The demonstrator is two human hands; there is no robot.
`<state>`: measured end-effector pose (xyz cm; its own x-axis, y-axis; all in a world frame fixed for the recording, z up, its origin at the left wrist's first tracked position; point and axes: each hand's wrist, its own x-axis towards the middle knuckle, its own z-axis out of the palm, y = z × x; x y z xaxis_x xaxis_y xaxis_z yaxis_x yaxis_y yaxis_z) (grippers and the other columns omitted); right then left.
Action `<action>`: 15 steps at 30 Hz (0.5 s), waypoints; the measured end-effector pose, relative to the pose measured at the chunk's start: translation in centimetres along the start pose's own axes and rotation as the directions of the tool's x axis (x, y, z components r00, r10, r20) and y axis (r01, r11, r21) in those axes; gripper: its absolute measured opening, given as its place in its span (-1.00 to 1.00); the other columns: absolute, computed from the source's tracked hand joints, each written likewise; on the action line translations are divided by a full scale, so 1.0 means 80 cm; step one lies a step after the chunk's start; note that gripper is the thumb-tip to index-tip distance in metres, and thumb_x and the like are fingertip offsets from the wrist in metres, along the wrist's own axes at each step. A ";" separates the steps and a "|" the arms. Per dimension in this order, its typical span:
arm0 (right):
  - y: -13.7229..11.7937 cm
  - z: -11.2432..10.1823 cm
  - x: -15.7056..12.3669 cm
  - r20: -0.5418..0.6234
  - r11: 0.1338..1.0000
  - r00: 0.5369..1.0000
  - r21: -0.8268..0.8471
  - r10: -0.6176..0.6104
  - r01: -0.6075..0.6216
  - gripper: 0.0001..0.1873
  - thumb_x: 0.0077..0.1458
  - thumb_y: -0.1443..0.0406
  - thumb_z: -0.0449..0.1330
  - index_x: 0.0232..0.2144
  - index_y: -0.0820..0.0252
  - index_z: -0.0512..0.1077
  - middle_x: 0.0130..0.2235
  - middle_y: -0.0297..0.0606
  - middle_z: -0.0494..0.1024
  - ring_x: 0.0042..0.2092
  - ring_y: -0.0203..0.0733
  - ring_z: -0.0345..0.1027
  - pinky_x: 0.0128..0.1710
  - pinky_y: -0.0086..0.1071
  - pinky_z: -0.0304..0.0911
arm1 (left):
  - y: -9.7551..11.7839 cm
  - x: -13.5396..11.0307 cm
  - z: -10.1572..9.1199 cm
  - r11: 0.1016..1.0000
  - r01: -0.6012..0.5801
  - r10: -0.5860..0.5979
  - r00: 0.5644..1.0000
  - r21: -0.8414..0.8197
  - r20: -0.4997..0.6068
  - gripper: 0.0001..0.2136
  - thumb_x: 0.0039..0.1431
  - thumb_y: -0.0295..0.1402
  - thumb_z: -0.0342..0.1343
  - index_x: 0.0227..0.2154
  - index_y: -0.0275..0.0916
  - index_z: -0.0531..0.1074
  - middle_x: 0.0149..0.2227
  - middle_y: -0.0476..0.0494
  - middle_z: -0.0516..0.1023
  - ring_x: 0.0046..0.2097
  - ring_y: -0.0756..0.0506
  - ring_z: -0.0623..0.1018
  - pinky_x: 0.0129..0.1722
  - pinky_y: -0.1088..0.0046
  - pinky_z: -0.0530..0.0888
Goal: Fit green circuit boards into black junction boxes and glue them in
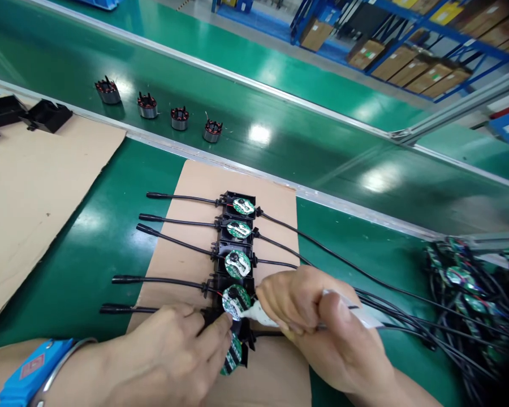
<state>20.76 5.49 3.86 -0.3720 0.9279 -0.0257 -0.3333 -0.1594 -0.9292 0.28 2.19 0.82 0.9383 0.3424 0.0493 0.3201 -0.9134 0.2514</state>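
A row of black plastic housings (233,249) runs down a cardboard sheet, each with a round green circuit board and black cables on both sides. White tracks of paste show on the upper boards, such as this circuit board (237,264). My right hand (322,322) is closed around a white glue tube (261,314), its tapered nozzle touching or just over the fourth circuit board (234,298). Curled fingers of my left hand (173,350) grip at that board's lower edge; the thumb is hidden. Below, a fifth circuit board (233,356) is partly covered by my left hand.
Several copper-wound motor stators (179,118) stand in a line on the green belt (280,135) beyond the metal rail. Tangled cables with boards (466,294) are heaped at right. More black housings (46,116) lie on cardboard at upper left. Shelves with boxes (407,68) stand behind.
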 end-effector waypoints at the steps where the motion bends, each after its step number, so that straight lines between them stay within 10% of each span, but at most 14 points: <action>1: -0.001 -0.002 0.000 -0.002 1.000 1.000 -0.001 -0.003 0.003 -0.55 0.22 0.02 0.04 -0.58 0.15 0.14 -0.62 -0.45 0.01 -0.59 -0.36 -0.10 -0.57 -0.37 -0.14 | 0.000 0.000 0.000 1.000 0.003 -0.003 1.000 -0.001 0.005 -0.61 0.23 -0.48 -0.12 0.10 -0.47 0.30 0.12 -0.44 0.38 -0.13 -0.24 0.56 -0.31 0.27 0.55; 15: 0.005 -0.009 0.016 0.002 0.994 0.996 -0.063 -0.092 0.092 -0.59 0.23 0.05 0.02 -0.57 0.13 0.18 -0.62 -0.44 0.00 -0.60 -0.33 -0.10 -0.58 -0.36 -0.11 | -0.004 0.001 -0.012 0.998 0.034 -0.034 0.999 -0.055 0.008 -0.61 0.23 -0.48 -0.03 0.11 -0.41 0.31 0.12 -0.39 0.39 -0.07 -0.18 0.53 -0.17 0.31 0.50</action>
<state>20.74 6.81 3.18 -0.3419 0.9378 0.0608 -0.3109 -0.0518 -0.9490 0.16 2.72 1.64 0.9280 0.3713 0.0325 0.3444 -0.8875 0.3061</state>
